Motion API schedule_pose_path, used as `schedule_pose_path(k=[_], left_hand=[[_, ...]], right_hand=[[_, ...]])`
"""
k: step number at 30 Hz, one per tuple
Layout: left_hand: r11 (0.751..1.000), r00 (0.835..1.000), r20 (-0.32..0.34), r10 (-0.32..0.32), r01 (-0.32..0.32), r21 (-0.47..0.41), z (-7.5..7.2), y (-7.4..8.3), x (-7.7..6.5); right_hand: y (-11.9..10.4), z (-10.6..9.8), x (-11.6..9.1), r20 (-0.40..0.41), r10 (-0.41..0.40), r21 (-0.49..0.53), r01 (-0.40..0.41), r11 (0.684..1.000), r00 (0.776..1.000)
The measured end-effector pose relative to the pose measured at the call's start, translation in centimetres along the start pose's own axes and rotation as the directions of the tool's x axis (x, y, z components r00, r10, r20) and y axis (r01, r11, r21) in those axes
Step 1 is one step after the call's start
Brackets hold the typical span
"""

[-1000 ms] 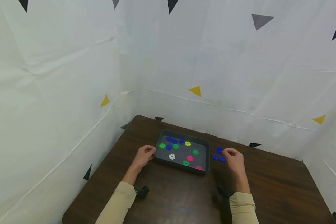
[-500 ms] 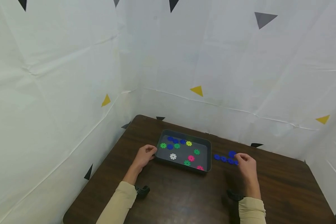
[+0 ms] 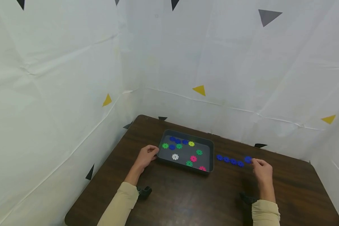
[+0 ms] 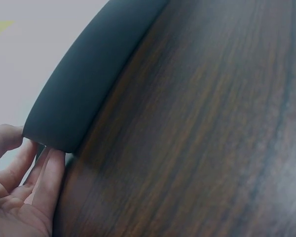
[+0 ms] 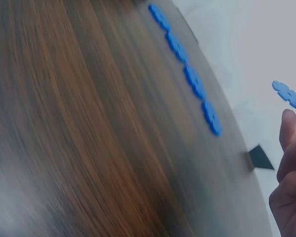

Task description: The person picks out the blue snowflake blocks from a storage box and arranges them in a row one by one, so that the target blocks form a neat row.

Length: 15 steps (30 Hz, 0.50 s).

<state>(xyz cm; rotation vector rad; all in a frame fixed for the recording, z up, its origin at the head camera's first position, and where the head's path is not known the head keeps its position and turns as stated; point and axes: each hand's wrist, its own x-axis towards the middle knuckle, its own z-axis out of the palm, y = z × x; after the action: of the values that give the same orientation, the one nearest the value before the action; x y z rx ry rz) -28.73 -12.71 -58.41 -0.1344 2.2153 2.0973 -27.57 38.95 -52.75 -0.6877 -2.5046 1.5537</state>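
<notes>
**While the left hand (image 3: 147,156) grips a dark tray (image 3: 184,152), the right hand (image 3: 263,172) pinches a blue disc (image 3: 247,159)**

Where the tray's left and near edges meet, the left hand's thumb and fingers close on the corner, the thumb up by the rim and other fingers lower down. The right hand holds its notched disc between thumb and fingertips, lifted off the brown counter (image 3: 169,194), near the right end of a row of four blue discs (image 3: 233,161). That row lies flat on the counter, starting just beside the tray's right edge and running roughly along the counter's far edge; its discs touch or nearly touch.

Inside the tray, four blue discs (image 3: 172,147) sit toward the far edge and far left corner, with a yellow disc (image 3: 191,143) beside the rightmost. Four green discs (image 3: 199,152) are scattered from the left edge to the right. A white disc (image 3: 175,157) lies toward the near edge; one of two pink discs (image 3: 193,158) lies right of the middle, the other at the near right corner.

Both arms wear cream sleeves (image 3: 120,204) and black wrist devices (image 3: 144,192). Beyond the counter's far edge hangs white sheeting (image 3: 169,62) marked with black, grey and yellow triangles (image 3: 199,90).
</notes>
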Motion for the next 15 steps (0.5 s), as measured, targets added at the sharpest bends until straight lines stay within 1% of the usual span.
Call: schedule_pose_path(k=[5, 7, 10, 12, 15], left_hand=[[1.0, 1.0, -0.01, 0.001, -0.001, 0.0, 0.0, -0.2, 0.2], [1.0, 1.0, -0.013, 0.001, -0.001, -0.001, 0.0, -0.2, 0.2], [1.0, 1.0, -0.012, -0.003, 0.003, 0.004, 0.1, -0.1, 0.2], [1.0, 1.0, -0.01, -0.007, 0.008, 0.008, 0.1, -0.1, 0.2], [1.0, 1.0, -0.013, -0.008, 0.008, 0.01, 0.1, 0.0, 0.3]], right_hand=[[1.2, -1.2, 1.0, 0.003, 0.052, -0.044, -0.052, 0.998, 0.999], [1.7, -1.6, 1.4, 0.011, 0.093, -0.047, -0.092, 0.995, 0.996], [2.4, -2.1, 1.9, 0.036, 0.17, -0.028, -0.169, 0.985, 0.985], [2.8, -2.3, 2.1, 0.048, 0.205, -0.019, -0.204, 0.979, 0.978], [3.1, -2.2, 2.6, 0.06, 0.2, -0.026, -0.198, 0.98, 0.978]])
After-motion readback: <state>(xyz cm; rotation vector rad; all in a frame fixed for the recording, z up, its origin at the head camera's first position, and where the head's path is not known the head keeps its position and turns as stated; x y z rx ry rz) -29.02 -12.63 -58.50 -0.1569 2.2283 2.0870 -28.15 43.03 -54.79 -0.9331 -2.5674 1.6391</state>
